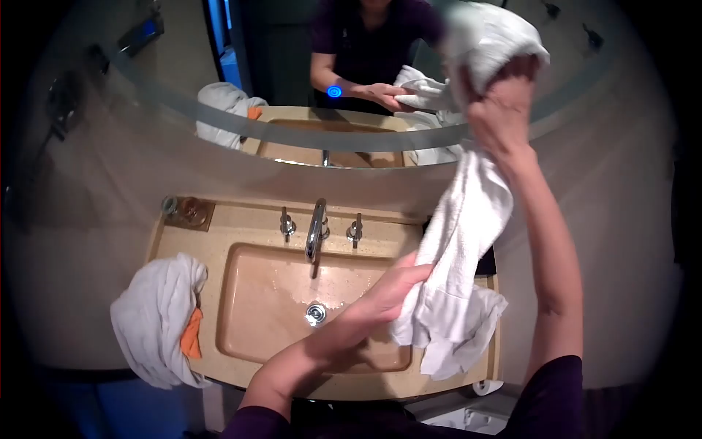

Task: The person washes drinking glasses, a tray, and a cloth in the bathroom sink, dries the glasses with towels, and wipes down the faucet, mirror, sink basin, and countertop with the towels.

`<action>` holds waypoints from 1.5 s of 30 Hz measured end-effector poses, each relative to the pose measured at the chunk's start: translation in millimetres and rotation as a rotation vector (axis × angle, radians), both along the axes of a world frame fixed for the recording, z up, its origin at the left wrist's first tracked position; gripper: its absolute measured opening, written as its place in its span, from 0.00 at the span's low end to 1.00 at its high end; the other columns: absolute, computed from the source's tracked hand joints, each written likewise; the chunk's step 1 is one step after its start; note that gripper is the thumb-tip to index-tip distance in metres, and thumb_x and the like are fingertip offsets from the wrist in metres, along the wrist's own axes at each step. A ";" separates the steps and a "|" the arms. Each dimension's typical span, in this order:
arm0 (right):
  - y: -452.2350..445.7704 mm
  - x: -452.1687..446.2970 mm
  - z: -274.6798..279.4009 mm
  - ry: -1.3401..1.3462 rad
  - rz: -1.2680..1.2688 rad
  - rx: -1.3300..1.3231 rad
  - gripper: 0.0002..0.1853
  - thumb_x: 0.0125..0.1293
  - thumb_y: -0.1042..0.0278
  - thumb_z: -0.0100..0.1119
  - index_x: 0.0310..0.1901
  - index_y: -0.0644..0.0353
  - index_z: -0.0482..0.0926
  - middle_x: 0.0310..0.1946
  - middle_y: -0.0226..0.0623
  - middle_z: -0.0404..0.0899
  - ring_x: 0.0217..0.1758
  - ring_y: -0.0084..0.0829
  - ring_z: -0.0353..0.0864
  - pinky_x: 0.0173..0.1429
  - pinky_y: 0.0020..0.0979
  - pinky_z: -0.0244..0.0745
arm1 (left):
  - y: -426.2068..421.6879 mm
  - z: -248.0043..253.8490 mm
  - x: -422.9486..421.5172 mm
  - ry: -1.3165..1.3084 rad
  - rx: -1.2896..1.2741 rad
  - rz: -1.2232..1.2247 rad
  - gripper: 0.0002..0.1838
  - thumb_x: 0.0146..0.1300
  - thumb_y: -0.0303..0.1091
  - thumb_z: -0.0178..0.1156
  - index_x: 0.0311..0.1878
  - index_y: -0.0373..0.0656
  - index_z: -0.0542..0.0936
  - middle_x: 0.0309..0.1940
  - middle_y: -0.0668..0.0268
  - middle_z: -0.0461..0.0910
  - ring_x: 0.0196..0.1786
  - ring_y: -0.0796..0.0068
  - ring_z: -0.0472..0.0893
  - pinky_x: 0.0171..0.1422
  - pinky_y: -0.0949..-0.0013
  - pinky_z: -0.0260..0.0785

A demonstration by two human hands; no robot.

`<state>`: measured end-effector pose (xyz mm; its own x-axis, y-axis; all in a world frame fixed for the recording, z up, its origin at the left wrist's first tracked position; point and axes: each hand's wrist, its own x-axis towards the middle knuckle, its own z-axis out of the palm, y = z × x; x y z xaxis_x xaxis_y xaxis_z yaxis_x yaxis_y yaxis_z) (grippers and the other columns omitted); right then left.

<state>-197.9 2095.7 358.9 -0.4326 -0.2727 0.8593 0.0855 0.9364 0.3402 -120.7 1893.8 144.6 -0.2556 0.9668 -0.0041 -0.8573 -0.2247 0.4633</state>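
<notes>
A person with short dark purple sleeves stands at a bathroom desk with both arms stretched forward over it; the right hand is raised at the mirror, buried in the upper part of a long white towel, its fingers mostly hidden by bunched folds, so how tightly they close cannot be told; the left hand, lower and over the right part of the sink, grips the towel's lower length, the thumb lying along the cloth; between the two, the towel slants down from the mirror toward the desk's right side.

Beneath its lower end a crumpled white cloth lies on the desk, and whether it is joined to the towel is unclear; the tan rectangular sink sits in the middle, with a round metal drain stopper and water drops; behind it stands a chrome faucet between a left handle and a right handle.

On the desk's back left corner, small glass containers stand together; at its left side rests a heap of white towels, an orange cloth poking out; the mirror reflects the person's torso and the heap, and shows a glowing blue symbol.
</notes>
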 end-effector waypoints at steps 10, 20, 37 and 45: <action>-101.7 -72.1 -162.4 -0.558 0.501 0.291 0.21 0.53 0.69 0.62 0.51 0.59 0.81 0.53 0.38 0.80 0.66 0.39 0.73 0.77 0.43 0.60 | -116.4 -28.4 -19.3 -0.088 -0.213 0.312 0.25 0.73 0.25 0.53 0.72 0.32 0.67 0.62 0.54 0.79 0.63 0.62 0.82 0.68 0.58 0.77; -122.7 -60.6 -198.2 -0.476 0.251 0.087 0.34 0.42 0.70 0.63 0.57 0.72 0.78 0.60 0.61 0.74 0.69 0.65 0.67 0.79 0.66 0.47 | -154.6 -12.2 -46.7 -0.137 -0.070 0.464 0.23 0.73 0.24 0.56 0.69 0.30 0.70 0.60 0.56 0.80 0.60 0.66 0.83 0.67 0.62 0.77; -190.3 -134.6 -131.3 -0.738 0.416 0.535 0.30 0.50 0.61 0.66 0.58 0.60 0.77 0.61 0.33 0.77 0.67 0.35 0.69 0.75 0.37 0.59 | -185.3 -39.0 -61.8 -0.113 -0.082 0.501 0.28 0.73 0.26 0.53 0.75 0.33 0.64 0.66 0.54 0.76 0.65 0.65 0.79 0.71 0.62 0.73; -166.7 111.6 -161.8 -0.738 0.474 -0.301 0.20 0.62 0.73 0.60 0.56 0.63 0.82 0.56 0.52 0.82 0.62 0.57 0.78 0.67 0.52 0.70 | -206.8 -72.2 -9.5 -0.250 0.056 0.543 0.30 0.70 0.29 0.55 0.74 0.34 0.66 0.67 0.55 0.76 0.68 0.65 0.77 0.77 0.62 0.65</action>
<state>-86.2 1929.0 197.1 -0.7989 -0.3707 0.4736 -0.4702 0.8760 -0.1075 -130.2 1687.0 72.4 -0.7108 0.6988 -0.0806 -0.6945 -0.6791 0.2377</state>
